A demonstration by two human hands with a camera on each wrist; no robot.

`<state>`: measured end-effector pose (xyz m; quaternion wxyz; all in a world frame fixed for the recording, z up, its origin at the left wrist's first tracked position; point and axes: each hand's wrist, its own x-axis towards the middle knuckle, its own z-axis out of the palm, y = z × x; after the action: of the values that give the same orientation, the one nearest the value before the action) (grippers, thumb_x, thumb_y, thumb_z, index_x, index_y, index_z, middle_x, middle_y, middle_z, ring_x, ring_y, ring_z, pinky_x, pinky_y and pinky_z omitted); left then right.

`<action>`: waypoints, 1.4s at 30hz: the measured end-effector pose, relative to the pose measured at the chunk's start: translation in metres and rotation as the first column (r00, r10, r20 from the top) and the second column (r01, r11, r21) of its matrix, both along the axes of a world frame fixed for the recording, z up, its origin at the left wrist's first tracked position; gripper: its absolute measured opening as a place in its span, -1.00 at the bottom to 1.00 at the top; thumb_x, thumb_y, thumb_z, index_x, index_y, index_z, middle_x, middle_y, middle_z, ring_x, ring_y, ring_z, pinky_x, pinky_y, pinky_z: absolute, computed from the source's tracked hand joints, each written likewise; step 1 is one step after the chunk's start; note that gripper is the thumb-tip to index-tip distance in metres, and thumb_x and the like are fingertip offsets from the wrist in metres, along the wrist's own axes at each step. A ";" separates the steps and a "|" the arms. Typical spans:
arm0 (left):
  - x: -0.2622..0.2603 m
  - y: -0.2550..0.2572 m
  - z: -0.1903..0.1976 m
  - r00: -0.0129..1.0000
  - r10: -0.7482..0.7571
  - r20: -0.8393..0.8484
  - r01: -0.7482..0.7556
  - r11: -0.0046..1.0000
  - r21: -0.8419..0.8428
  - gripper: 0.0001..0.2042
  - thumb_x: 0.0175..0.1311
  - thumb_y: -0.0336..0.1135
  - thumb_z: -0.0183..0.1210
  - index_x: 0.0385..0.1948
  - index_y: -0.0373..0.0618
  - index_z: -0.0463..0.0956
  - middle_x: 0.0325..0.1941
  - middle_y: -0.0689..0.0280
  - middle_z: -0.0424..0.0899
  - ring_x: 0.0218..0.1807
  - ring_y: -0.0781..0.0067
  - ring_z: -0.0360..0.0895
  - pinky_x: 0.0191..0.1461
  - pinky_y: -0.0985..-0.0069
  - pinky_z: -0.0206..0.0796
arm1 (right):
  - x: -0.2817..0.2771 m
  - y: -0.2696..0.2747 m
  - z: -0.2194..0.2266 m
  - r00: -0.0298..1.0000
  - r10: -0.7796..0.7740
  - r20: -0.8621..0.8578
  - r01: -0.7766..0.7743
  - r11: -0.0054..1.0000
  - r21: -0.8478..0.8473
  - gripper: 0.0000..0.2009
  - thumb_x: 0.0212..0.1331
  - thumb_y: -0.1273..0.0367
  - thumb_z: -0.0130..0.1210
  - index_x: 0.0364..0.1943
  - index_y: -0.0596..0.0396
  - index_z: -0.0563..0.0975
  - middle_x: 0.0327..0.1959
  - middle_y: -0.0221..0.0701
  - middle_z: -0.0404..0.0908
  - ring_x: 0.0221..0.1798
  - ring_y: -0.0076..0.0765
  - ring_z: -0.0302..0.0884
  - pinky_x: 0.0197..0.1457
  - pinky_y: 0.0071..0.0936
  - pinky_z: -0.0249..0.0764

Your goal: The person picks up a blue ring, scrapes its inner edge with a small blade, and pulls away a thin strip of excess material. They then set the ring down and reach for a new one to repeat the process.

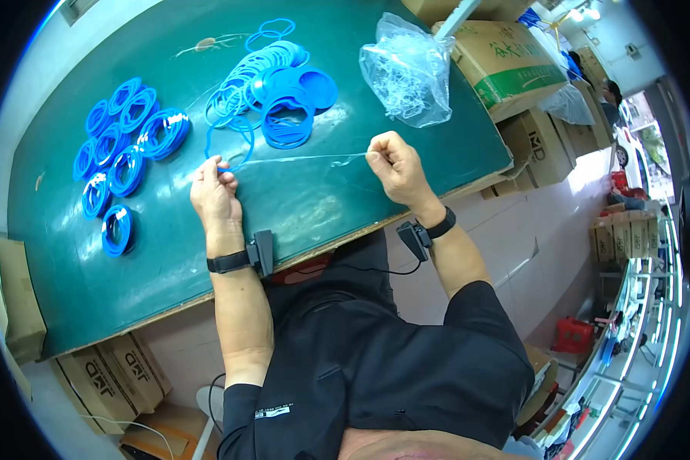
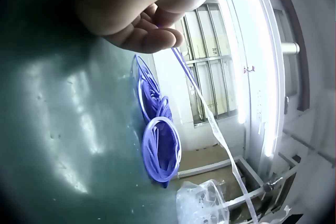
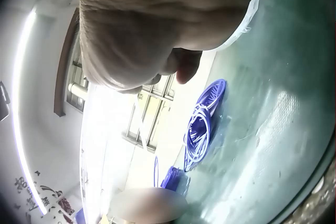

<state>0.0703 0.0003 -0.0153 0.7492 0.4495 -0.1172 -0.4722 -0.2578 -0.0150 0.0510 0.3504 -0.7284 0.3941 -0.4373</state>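
My left hand pinches the edge of a thin blue ring at the table's near middle. A clear, thin strip runs taut from that ring to my right hand, whose curled fingers grip its other end. In the left wrist view the strip stretches away from the fingertips of the left hand. The right wrist view shows the right hand with fingers curled; the strip's end inside it is hidden.
Behind the hands lie loose blue rings and discs. Several ring bundles sit to the left on the green table. A clear bag of plastic scraps is at the back right, beside a cardboard box.
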 end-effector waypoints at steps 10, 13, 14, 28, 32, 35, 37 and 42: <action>-0.002 0.001 0.008 0.989 0.107 -0.102 -0.109 0.994 -0.016 -0.88 0.41 -0.35 0.21 -0.16 -0.17 0.53 -0.35 0.30 0.64 -0.48 0.61 0.52 -0.48 0.68 0.30 | 0.014 0.018 0.005 0.997 0.039 0.073 -0.037 0.999 -0.026 -0.91 0.40 0.47 0.13 -0.23 0.12 0.45 -0.51 -0.59 0.39 -0.49 -0.74 0.21 -0.46 -0.65 0.19; 0.001 0.002 0.006 0.988 0.092 -0.127 -0.102 0.992 -0.075 -0.87 0.43 -0.33 0.20 -0.16 -0.17 0.53 -0.35 0.29 0.64 -0.49 0.62 0.51 -0.49 0.69 0.24 | 0.021 0.031 0.005 0.992 0.072 0.103 -0.067 0.996 -0.057 -0.93 0.40 0.49 0.11 -0.23 0.12 0.44 -0.49 -0.59 0.40 -0.49 -0.74 0.21 -0.44 -0.68 0.19; -0.001 0.002 0.008 0.985 0.125 -0.120 -0.136 0.987 -0.085 -0.86 0.45 -0.32 0.20 -0.15 -0.17 0.53 -0.33 0.30 0.65 -0.48 0.64 0.51 -0.49 0.70 0.21 | 0.022 0.034 0.006 0.987 0.073 0.140 -0.063 0.995 -0.073 -0.93 0.41 0.49 0.11 -0.23 0.12 0.44 -0.48 -0.60 0.41 -0.49 -0.75 0.21 -0.43 -0.69 0.19; -0.010 0.002 0.010 0.985 0.144 0.095 -0.140 0.989 -0.047 -0.81 0.49 -0.25 0.18 -0.10 -0.18 0.58 -0.31 0.33 0.69 -0.44 0.67 0.54 -0.46 0.73 0.25 | -0.051 -0.103 0.026 0.768 -0.639 -0.047 0.528 0.673 -0.517 -0.91 0.29 0.42 0.19 -0.29 0.11 0.52 -0.47 -0.34 0.62 -0.47 -0.30 0.60 -0.38 -0.33 0.47; -0.008 0.002 0.011 0.982 0.156 0.103 -0.152 0.987 -0.048 -0.82 0.49 -0.26 0.17 -0.12 -0.19 0.58 -0.32 0.34 0.68 -0.45 0.67 0.53 -0.45 0.73 0.25 | -0.060 -0.119 -0.004 0.613 -0.729 -0.306 0.365 0.604 -0.708 -0.92 0.18 0.44 0.19 -0.27 0.01 0.52 -0.34 -0.23 0.65 -0.32 0.10 0.63 -0.30 -0.08 0.55; -0.008 0.003 0.009 0.984 0.138 0.117 -0.135 0.990 -0.032 -0.83 0.49 -0.27 0.17 -0.11 -0.18 0.58 -0.30 0.33 0.68 -0.44 0.66 0.54 -0.45 0.74 0.26 | -0.064 -0.116 -0.026 0.570 -0.708 -0.417 0.355 0.670 -0.652 -0.91 0.20 0.40 0.18 -0.23 0.00 0.57 -0.30 -0.25 0.67 -0.26 0.06 0.66 -0.24 -0.09 0.57; -0.009 0.003 0.008 0.984 0.116 0.132 -0.114 0.993 -0.025 -0.84 0.49 -0.28 0.18 -0.10 -0.17 0.57 -0.29 0.32 0.68 -0.43 0.66 0.54 -0.44 0.74 0.27 | -0.069 -0.113 -0.034 0.560 -0.701 -0.442 0.367 0.688 -0.626 -0.89 0.20 0.39 0.18 -0.20 -0.01 0.61 -0.29 -0.27 0.69 -0.22 0.04 0.66 -0.20 -0.09 0.58; -0.011 0.003 0.010 0.979 0.103 0.174 -0.100 0.995 -0.024 -0.84 0.48 -0.29 0.19 -0.11 -0.17 0.58 -0.31 0.33 0.68 -0.44 0.67 0.54 -0.44 0.75 0.28 | -0.071 -0.096 -0.035 0.695 -0.677 -0.243 0.507 0.701 -0.502 -0.77 0.20 0.39 0.21 -0.06 0.03 0.65 -0.25 -0.29 0.72 -0.17 -0.05 0.69 -0.07 -0.21 0.59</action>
<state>0.0596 0.0033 -0.0057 0.7625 0.4890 -0.1632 -0.3910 -0.3290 -0.1110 0.0163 -0.0598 -0.6869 0.5790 -0.4352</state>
